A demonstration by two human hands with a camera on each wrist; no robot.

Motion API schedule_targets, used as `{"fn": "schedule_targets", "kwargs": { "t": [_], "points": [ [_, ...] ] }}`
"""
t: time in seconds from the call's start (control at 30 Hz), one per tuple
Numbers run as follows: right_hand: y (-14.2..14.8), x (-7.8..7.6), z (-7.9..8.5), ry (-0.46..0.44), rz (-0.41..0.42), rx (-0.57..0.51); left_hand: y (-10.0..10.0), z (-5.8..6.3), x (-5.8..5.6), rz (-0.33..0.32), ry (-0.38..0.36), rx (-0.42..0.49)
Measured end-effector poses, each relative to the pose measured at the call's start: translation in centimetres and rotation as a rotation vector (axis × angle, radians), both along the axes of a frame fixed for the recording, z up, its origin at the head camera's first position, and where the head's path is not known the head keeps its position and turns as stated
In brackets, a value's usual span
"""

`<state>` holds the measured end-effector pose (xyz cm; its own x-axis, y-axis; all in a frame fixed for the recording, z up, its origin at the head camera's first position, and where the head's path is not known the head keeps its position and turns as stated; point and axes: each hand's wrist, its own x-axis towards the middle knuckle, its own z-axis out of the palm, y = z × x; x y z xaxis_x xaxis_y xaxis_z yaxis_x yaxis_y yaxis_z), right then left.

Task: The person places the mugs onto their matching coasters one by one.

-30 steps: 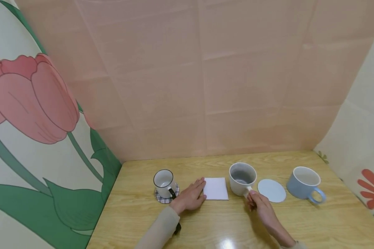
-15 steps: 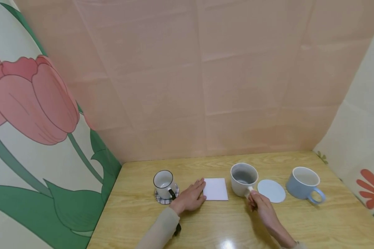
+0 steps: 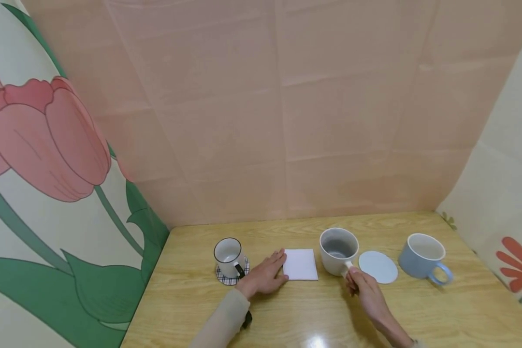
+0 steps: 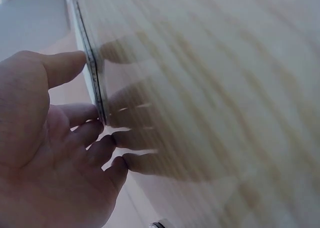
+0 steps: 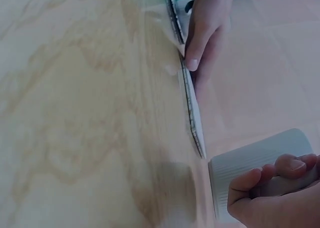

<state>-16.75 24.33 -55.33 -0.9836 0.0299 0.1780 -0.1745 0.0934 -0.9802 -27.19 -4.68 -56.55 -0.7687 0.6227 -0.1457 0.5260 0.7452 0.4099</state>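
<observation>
My left hand [image 3: 265, 275] lies at the left edge of a white square coaster [image 3: 301, 265], fingers extended. In the left wrist view, its thumb and fingertips meet the rim of that coaster [image 4: 92, 71], which lies flat on the table. With my right hand [image 3: 367, 292] I grip the handle of a white mug [image 3: 334, 263], just right of the square coaster. The mug's ribbed side [image 5: 230, 173] shows in the right wrist view, fingers curled round the handle; whether its base touches the table I cannot tell. Its inside looks grey.
A white mug with black rim [image 3: 227, 263] stands on a round plaid coaster [image 3: 223, 279] at left. Right of my right hand lies a round pale coaster [image 3: 379, 268], then a blue mug [image 3: 415, 260]. A pink sheet [image 3: 287, 121] closes off the table's back.
The white mug shifts very slightly right, then back left, with my right hand on its handle. My left hand stays at the square coaster.
</observation>
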Motion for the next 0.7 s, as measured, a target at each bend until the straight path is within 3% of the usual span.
{"fn": "schedule_targets", "kwargs": {
  "t": [0.7],
  "points": [
    [-0.4, 0.1, 1.5, 0.077, 0.051, -0.052, 0.1, 0.3, 0.1, 0.02, -0.031, 0.011]
  ]
}}
